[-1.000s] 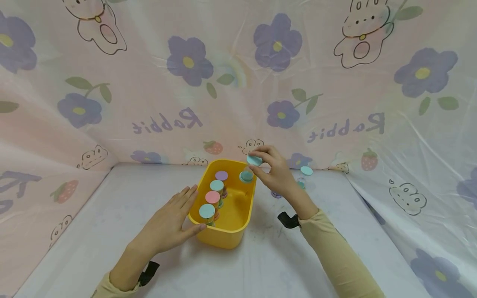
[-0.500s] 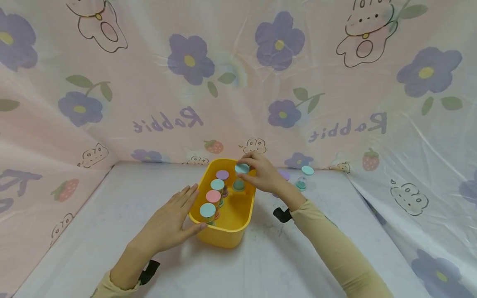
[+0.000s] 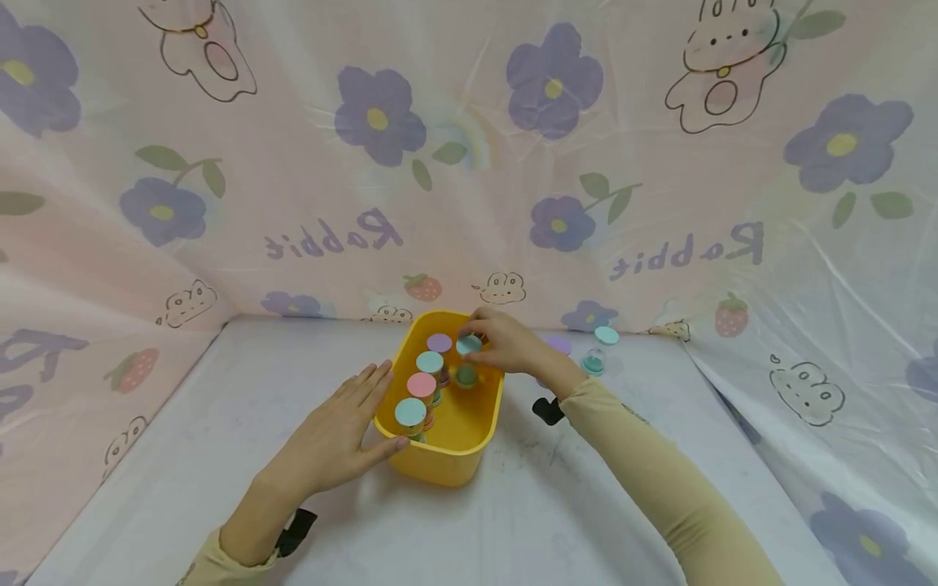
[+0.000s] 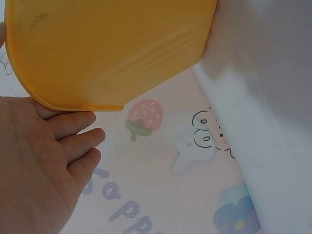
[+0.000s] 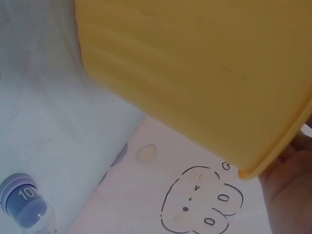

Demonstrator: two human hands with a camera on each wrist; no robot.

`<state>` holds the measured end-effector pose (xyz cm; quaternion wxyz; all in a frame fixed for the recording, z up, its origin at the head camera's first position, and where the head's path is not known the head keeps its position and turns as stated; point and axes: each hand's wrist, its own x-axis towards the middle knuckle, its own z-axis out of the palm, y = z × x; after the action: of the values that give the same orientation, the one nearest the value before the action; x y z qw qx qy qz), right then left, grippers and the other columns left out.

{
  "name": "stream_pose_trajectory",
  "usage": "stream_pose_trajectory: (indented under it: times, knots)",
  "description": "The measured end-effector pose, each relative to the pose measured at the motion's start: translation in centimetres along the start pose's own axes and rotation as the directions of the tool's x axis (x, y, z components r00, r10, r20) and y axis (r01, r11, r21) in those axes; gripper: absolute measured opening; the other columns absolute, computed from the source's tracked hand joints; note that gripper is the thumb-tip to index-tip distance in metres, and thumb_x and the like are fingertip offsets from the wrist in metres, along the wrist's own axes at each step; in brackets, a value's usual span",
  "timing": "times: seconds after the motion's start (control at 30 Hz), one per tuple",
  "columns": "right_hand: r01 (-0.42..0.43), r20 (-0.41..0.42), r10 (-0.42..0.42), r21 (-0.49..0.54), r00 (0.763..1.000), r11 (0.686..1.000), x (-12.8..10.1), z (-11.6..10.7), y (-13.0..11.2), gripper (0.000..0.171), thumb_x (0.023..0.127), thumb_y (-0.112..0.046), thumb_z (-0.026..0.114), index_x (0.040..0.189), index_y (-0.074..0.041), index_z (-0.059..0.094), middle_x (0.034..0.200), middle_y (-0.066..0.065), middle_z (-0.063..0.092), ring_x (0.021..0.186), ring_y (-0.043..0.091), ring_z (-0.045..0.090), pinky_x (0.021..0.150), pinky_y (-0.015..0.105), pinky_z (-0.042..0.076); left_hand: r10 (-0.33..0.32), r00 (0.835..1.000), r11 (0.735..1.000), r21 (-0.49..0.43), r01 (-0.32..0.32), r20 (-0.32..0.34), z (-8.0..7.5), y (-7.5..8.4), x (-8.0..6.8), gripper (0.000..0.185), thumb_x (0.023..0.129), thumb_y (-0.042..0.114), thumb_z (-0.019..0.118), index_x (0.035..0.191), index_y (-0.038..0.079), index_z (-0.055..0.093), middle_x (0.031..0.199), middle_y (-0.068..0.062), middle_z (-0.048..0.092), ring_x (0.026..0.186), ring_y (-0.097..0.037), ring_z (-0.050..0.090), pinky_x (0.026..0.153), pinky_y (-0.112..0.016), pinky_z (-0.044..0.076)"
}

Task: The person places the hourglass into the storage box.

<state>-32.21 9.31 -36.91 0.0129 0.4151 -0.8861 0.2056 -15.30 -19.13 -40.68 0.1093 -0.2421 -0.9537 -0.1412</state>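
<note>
A yellow plastic tub (image 3: 440, 468) stands on the white table. My left hand (image 3: 322, 435) lies along its near left side, fingers straight against the rim, thumb over the near corner. In the left wrist view those fingertips (image 4: 87, 117) touch the rim from outside. My right hand (image 3: 506, 342) reaches over the far right rim and pinches a sand timer (image 3: 467, 376) with a light blue cap, upright inside the tub. Several more sand timers with purple, light blue and pink caps (image 3: 421, 385) stand in a row along the tub's left wall.
Right of the tub are a sand timer with a teal base (image 3: 593, 364) and a purple-capped one (image 3: 558, 345), partly hidden by my right forearm. The right wrist view shows a purple timer end (image 5: 24, 195) marked 10. A patterned cloth (image 3: 454, 203) rises behind the table.
My right hand has carried the light blue-capped sand timer from the tub's far right rim leftward and down into the tub. My left hand has stayed at the tub's side.
</note>
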Motion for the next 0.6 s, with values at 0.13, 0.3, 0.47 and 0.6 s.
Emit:
stream_pose_trajectory:
  times: [0.13,0.3,0.47,0.6]
  knots:
    - [-0.005,0.043,0.007,-0.04,0.999,0.999,0.3,0.2,0.3,0.037,0.091,-0.019,0.081,0.125,-0.005,0.074,0.12,0.012,0.063,0.101,0.027,0.062,0.091,0.033,0.058,-0.003,1.0,1.0,0.0,0.003,0.002,0.0,0.1,0.0,0.095,0.1,0.068,0.052,0.162,0.0,0.03,0.17,-0.015,0.026,0.155,-0.038,0.028,0.125,-0.055,0.027]
    - [-0.01,0.066,0.014,-0.051,0.998,0.999,0.7,0.3,0.5,0.039,0.09,-0.018,0.082,0.125,-0.005,0.074,0.118,0.011,0.064,0.096,0.023,0.061,0.089,0.033,0.058,0.002,1.0,1.0,0.002,-0.002,-0.006,0.1,0.0,0.0,0.095,0.1,0.068,0.052,0.162,-0.001,0.031,0.17,-0.016,0.027,0.155,-0.038,0.029,0.125,-0.056,0.028]
    - [-0.025,0.088,0.03,-0.055,0.996,0.998,1.2,0.3,0.5,0.04,0.089,-0.016,0.082,0.126,-0.006,0.074,0.117,0.011,0.065,0.096,0.022,0.061,0.089,0.034,0.057,0.008,1.0,1.0,0.0,-0.008,-0.015,0.1,-0.1,0.0,0.094,0.1,0.067,0.053,0.161,-0.001,0.032,0.169,-0.017,0.029,0.154,-0.039,0.03,0.125,-0.056,0.029]
    - [-0.031,0.11,0.037,-0.054,0.993,0.998,1.4,0.3,0.5,0.04,0.088,-0.014,0.082,0.126,-0.006,0.074,0.117,0.011,0.065,0.098,0.023,0.062,0.091,0.035,0.058,0.008,1.0,1.0,-0.002,-0.008,-0.013,0.0,-0.1,0.0,0.095,0.1,0.068,0.053,0.162,-0.001,0.031,0.169,-0.016,0.029,0.155,-0.038,0.03,0.125,-0.055,0.028]
